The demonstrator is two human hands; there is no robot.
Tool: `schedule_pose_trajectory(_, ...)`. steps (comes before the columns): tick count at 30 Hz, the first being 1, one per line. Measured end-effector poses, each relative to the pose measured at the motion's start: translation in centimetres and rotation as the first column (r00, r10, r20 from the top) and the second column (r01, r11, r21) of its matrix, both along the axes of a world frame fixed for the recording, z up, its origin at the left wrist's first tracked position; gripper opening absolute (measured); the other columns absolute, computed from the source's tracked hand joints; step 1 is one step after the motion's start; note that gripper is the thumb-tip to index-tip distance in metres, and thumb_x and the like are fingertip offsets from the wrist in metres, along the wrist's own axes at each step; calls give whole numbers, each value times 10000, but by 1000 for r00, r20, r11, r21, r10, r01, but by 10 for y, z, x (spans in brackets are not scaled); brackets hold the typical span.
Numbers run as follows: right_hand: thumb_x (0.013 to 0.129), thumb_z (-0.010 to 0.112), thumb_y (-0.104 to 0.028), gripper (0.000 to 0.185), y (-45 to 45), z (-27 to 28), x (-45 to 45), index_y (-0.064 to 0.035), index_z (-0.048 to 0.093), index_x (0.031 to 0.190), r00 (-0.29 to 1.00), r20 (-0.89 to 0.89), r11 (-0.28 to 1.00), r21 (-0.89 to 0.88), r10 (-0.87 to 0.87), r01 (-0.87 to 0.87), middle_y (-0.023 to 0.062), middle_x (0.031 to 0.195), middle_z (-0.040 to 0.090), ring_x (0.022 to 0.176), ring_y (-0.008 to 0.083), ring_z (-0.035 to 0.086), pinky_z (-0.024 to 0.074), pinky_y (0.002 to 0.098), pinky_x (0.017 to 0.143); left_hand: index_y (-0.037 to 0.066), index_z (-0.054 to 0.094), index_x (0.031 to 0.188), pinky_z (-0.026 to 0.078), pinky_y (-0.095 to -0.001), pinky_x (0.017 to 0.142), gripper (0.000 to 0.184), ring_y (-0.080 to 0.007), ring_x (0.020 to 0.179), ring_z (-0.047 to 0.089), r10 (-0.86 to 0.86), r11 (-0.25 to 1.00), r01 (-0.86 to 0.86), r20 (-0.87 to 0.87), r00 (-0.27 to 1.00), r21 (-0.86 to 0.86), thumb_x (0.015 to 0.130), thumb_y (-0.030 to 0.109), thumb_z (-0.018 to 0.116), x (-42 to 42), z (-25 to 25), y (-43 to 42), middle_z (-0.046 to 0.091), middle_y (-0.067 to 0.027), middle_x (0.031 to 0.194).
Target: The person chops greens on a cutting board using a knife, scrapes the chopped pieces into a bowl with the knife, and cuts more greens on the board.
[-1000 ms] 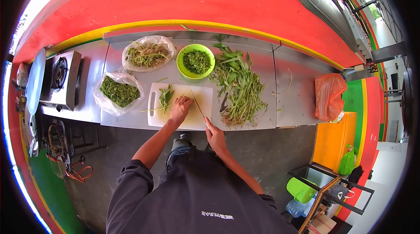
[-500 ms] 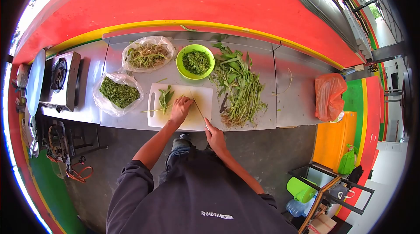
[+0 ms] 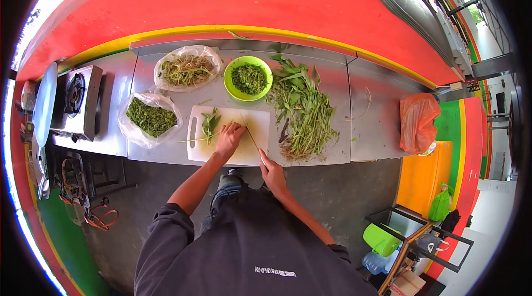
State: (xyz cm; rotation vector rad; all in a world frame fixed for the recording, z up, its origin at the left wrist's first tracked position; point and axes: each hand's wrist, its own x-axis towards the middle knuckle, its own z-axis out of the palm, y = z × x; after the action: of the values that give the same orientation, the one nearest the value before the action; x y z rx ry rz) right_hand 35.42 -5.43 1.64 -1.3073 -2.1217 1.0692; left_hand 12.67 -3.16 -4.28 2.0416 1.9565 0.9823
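On the white cutting board, my left hand is closed on the greens, whose leaves and stems stick out to its left. My right hand, at the board's near right edge, grips the handle of a knife. The blade points away from me, just right of my left fingertips. Behind the board stands a green bowl with chopped greens. To the right lies a heap of long leafy stems.
Two plastic bags, one of chopped greens and one of stems and roots, sit left of the bowl. A gas stove stands far left. An orange-red bag lies at the right end of the steel counter.
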Motion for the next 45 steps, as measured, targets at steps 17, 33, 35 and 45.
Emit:
schedule_pose_trajectory(17, 942, 614, -81, 511, 3, -12, -4, -139, 518, 1441, 1000, 30, 1000, 10, 7, -7, 256, 835, 645, 766, 430, 635, 499, 451, 684, 106, 710, 1054, 454, -394, 816, 301, -228, 942, 613, -6, 1000, 5, -36, 999, -18, 772, 36, 633, 3, 5, -4, 638, -36, 978)
schedule_pose_trajectory(33, 939, 611, -73, 506, 5, -13, -7, -128, 525, 1435, 999, 33, 1000, -4, -3, 3, 255, 832, 648, 748, 420, 635, 498, 457, 679, 108, 713, 1056, 452, -390, 804, 276, -229, 928, 623, 19, 1000, -19, -44, 999, 7, 792, 46, 656, 6, 4, -5, 644, -32, 959)
schedule_pose_trajectory(35, 938, 612, -72, 508, 1, -10, -5, -131, 525, 1435, 1000, 10, 1000, -2, -9, 9, 255, 832, 647, 747, 419, 635, 498, 457, 678, 110, 714, 1063, 453, -389, 807, 297, -225, 940, 619, 26, 1000, -25, -29, 999, 18, 784, 49, 632, 5, -2, -5, 642, -31, 969)
schedule_pose_trajectory(45, 932, 619, -70, 517, 4, -16, -7, -129, 522, 1436, 1000, 25, 1000, -4, -5, 5, 254, 834, 648, 739, 422, 632, 498, 461, 680, 114, 705, 1067, 447, -391, 816, 289, -225, 943, 618, 23, 1000, -24, -47, 999, -16, 796, 57, 621, 10, 6, -7, 642, -32, 971)
